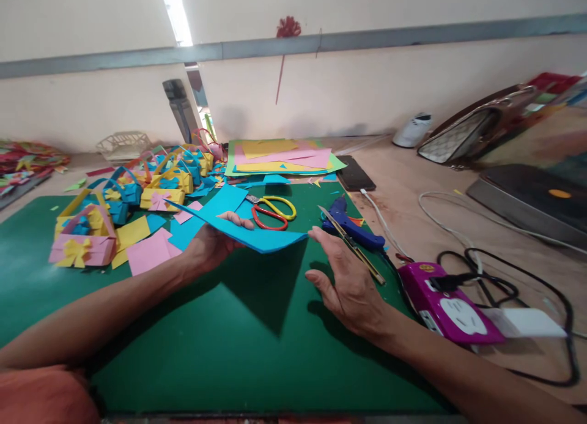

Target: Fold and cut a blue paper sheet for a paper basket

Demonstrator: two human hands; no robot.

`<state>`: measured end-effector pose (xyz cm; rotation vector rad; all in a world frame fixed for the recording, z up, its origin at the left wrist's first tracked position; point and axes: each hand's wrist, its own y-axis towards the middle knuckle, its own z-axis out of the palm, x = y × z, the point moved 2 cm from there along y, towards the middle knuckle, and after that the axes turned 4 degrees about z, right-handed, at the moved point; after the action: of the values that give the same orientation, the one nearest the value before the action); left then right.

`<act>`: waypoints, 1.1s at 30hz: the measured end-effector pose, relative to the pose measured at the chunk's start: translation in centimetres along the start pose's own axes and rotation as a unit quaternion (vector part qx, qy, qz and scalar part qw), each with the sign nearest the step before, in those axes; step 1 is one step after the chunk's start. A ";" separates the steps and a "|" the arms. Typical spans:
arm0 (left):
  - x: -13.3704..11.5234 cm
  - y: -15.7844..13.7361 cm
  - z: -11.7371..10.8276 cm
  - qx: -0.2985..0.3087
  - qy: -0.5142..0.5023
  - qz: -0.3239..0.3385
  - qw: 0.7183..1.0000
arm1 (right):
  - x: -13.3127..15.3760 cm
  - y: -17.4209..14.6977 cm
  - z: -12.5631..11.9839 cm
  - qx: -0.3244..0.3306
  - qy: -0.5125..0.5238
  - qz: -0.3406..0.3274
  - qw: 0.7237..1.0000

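Note:
A blue sheet of paper (266, 238) is held up above the green mat by my left hand (213, 240), whose fingers curl over its near edge and thumb stays underneath. My right hand (346, 283) is at the sheet's right corner, fingers stretched out and thumb apart; whether a fingertip touches the corner I cannot tell. Behind the sheet lie scissors (271, 226) with one red and one yellow handle. Just beyond my right hand are a craft knife (353, 246) and a blue glue gun (355, 225).
Small paper baskets (87, 246) and loose paper squares (149, 251) cover the left side of the green mat (206, 363). Stacked coloured sheets (284, 155) and a phone (356, 173) lie at the back. At right stand a purple power strip (452, 304) with cables and a bag (477, 127).

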<state>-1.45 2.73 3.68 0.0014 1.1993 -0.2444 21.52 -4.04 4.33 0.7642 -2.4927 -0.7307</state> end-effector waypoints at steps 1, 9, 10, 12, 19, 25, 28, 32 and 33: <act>0.1 0.0 0.0 -0.001 -0.008 -0.006 1.000 | 0.1 0.0 -0.1 -0.005 0.007 0.001 1.000; 0.7 0.6 0.2 -0.021 -0.042 -0.050 0.998 | 0.7 0.5 -0.5 -0.049 0.055 -0.006 0.997; 0.7 0.6 0.2 -0.025 -0.050 -0.052 0.997 | 0.7 0.6 -0.5 -0.054 0.059 -0.005 0.997; 0.5 0.6 0.1 -0.032 -0.067 -0.052 0.996 | 0.6 0.8 -0.4 -0.059 0.062 0.002 0.996; -0.3 -0.1 0.5 -0.030 -0.107 -0.068 0.991 | 0.0 1.0 0.0 -0.053 0.034 0.023 0.998; -0.4 -0.3 1.0 -0.017 -0.115 -0.078 0.990 | -0.2 1.1 0.4 -0.031 0.014 0.014 0.999; -0.2 -0.6 1.4 0.001 -0.112 -0.086 0.990 | 0.2 1.3 0.5 -0.027 0.011 0.000 1.000; 0.4 -1.0 1.9 0.033 -0.099 -0.101 0.989 | 0.8 1.3 0.4 -0.032 0.000 -0.033 0.999; 0.6 -1.2 2.0 0.038 -0.096 -0.105 0.989 | 0.8 1.3 0.4 -0.035 -0.006 -0.039 0.999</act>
<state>0.39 1.21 4.00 -0.0807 0.9979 -0.4642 20.20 -3.46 4.97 0.8385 -2.4456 -0.8493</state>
